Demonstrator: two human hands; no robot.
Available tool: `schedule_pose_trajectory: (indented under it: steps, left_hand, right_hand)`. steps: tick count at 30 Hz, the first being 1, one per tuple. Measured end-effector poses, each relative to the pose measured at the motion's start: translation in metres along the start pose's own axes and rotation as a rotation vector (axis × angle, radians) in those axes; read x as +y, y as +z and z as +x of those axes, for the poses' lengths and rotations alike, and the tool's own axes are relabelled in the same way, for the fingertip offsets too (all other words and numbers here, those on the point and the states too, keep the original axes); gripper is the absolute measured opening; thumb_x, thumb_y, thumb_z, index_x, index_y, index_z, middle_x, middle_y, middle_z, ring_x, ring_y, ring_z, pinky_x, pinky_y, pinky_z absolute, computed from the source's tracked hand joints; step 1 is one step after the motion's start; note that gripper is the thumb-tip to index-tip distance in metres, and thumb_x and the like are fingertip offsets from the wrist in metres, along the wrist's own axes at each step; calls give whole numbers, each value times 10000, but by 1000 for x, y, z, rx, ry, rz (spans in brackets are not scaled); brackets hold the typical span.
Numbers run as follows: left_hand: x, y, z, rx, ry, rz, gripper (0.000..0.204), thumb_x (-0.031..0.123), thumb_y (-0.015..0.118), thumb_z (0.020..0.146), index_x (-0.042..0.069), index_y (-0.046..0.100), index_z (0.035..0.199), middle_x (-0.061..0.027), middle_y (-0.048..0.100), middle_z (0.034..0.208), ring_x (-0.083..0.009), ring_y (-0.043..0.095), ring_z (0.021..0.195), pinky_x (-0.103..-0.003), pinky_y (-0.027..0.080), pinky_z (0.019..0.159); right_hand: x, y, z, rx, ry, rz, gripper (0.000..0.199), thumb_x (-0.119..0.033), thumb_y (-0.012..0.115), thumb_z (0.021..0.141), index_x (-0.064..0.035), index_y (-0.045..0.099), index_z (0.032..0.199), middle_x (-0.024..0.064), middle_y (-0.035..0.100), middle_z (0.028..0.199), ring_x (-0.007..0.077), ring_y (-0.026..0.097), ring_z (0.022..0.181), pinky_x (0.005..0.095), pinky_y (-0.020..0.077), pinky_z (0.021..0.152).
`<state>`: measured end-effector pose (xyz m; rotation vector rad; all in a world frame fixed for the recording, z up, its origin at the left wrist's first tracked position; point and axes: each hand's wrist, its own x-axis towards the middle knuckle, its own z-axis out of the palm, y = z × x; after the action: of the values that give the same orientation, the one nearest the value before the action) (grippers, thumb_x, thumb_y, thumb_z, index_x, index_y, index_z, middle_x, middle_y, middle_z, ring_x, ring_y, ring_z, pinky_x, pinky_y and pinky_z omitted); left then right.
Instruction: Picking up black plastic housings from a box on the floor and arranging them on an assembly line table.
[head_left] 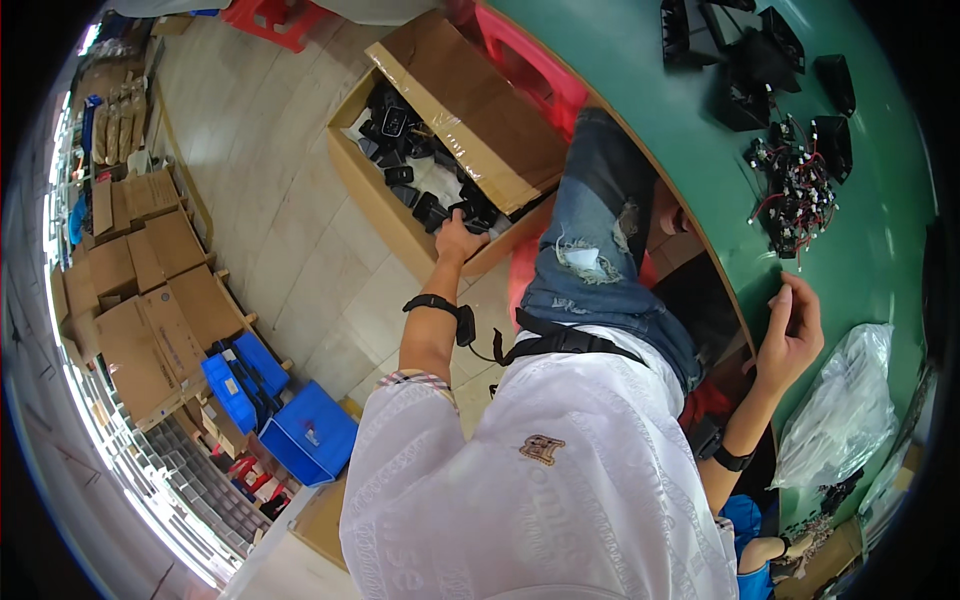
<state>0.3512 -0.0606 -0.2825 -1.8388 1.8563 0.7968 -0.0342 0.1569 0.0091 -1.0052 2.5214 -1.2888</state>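
Left hand [460, 240], upper middle, touches black plastic cases [430, 212] at the cardboard box's [350, 190] low end; can't tell if it grips. Right hand [790, 325], loosely curled, looks empty, just below the wire bundle [795, 190].

Cartons [135, 335]: brown, piled on a wooden pallet [250, 318] over on the left, a good heap of them.
Blue bins [332, 420]: just beside the cartons (something small and pale sits in the nearer one, too tiny to make out).
Floor [270, 220]: pale tiles, a yellow line [178, 160] running along by the cartons.
Red stool [265, 20]: plastic, standing on the tiles at the far end.
Clear bag [840, 410]: crumpled, lying on the green table [885, 260].
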Motion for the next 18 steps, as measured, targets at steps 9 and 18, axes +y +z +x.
schedule_pose_trajectory:
  steps: [9,18]
  left_hand:
    - [-18,-10,-3,426,99,-241,654,383,780,561,66,545,1083,-205,614,1001,-358,619,901,-433,498,815]
    - [133,-270,-109,784,756,-761,580,199,786,700,3,499,1164,-133,593,1059,-231,586,961,-355,462,886]
  right_hand:
    - [-5,-5,0,-15,10,19,127,-59,583,897,-11,662,984,-27,570,687,11,459,578,160,311,505]
    - [-8,-8,-2,-17,48,53,97,-24,610,839,-13,666,918,-21,578,662,21,471,556,180,326,479]
